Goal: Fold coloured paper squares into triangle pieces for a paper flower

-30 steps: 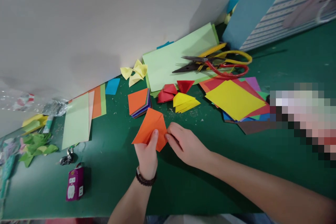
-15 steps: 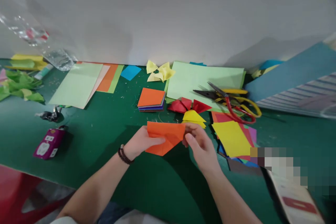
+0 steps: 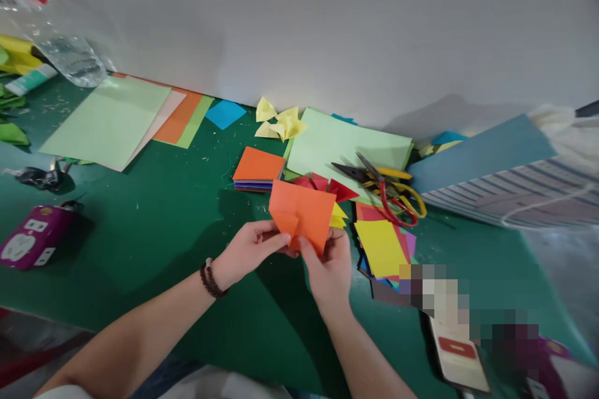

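Observation:
Both of my hands hold one folded orange paper (image 3: 303, 212) above the green table (image 3: 154, 230). My left hand (image 3: 248, 249), with a dark bead bracelet at the wrist, pinches the paper's lower left corner. My right hand (image 3: 327, 265) grips its lower right edge from below, fingers closed. The paper stands tilted up toward me and hides part of the folded red pieces (image 3: 322, 184) and yellow pieces (image 3: 337, 217) behind it.
A stack of small coloured squares with orange on top (image 3: 259, 168) lies just behind the hands. Scissors (image 3: 384, 184) rest on a light green sheet (image 3: 341, 143). Loose coloured squares (image 3: 381, 246) lie right, large sheets (image 3: 107, 121) left, a purple box (image 3: 30, 243) far left, a wall behind.
The orange paper has been turned and lifted upright between my hands, now showing a small folded corner. My view has shifted, so the table's things sit further left.

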`<state>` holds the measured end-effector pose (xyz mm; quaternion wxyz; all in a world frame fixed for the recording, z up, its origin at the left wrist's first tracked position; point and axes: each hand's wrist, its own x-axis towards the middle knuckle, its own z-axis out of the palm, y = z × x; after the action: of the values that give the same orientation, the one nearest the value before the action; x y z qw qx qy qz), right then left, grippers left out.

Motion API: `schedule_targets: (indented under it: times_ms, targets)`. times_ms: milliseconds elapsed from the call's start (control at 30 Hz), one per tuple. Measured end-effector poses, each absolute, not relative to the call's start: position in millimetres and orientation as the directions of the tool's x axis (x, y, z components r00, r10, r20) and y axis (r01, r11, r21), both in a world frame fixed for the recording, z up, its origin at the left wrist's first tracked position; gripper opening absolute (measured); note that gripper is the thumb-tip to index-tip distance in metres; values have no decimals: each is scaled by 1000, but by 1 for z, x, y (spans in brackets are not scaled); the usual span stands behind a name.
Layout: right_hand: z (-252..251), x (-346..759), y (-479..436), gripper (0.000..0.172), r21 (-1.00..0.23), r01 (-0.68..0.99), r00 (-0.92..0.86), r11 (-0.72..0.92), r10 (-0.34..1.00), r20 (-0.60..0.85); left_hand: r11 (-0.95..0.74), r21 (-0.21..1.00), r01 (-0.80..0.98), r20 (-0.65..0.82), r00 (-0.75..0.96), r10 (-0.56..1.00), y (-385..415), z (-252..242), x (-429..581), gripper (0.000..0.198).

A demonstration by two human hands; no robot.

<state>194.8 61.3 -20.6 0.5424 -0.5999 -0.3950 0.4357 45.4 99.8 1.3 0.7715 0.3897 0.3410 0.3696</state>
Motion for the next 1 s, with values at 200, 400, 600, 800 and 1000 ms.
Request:
schedule_targets:
  times_ms: [200, 400, 600, 800, 1000]
  targets:
    - [-19, 221, 60, 84, -866, 472, -19, 167, 984, 179, 367, 920, -135, -320, 277, 906, 107, -2, 38, 28]
    - [-16, 239, 68, 28, -545, 752, -248, 371, 925, 288, 278, 961, 2, -264, 319, 910, 110, 3, 33, 26]
    - [-15, 241, 69, 15, -651, 674, -216, 349, 936, 278, 325, 943, -72, -269, 409, 872, 109, -1, 37, 16]
    - [-15, 241, 68, 13, -767, 577, -98, 279, 957, 274, 414, 886, -208, -283, 465, 839, 106, 2, 40, 23]
    - [-22, 220, 67, 10, -937, 313, 147, 157, 966, 211, 424, 865, -267, -302, 396, 867, 103, 1, 47, 21]
